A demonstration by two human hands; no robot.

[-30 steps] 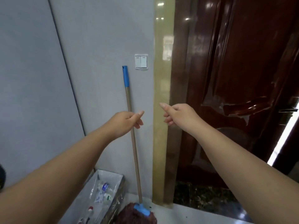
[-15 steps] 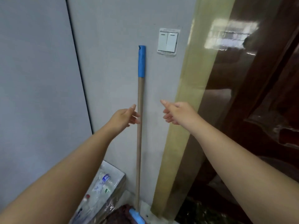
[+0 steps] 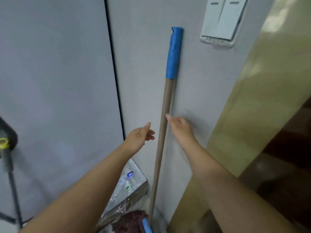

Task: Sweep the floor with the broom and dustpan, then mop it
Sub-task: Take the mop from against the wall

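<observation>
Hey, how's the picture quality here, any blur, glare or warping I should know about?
Head view: soft motion blur, worst on the light switch and dark stand; wide-angle bends the wall seam; glare on the glossy yellow trim; the mop handle casts a faint shadow.

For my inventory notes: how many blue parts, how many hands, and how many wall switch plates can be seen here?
Blue parts: 2, the handle grip and the mop head connector
Hands: 2, left hand and right hand
Wall switch plates: 1
Total: 5

Soft even light, slight motion blur
</observation>
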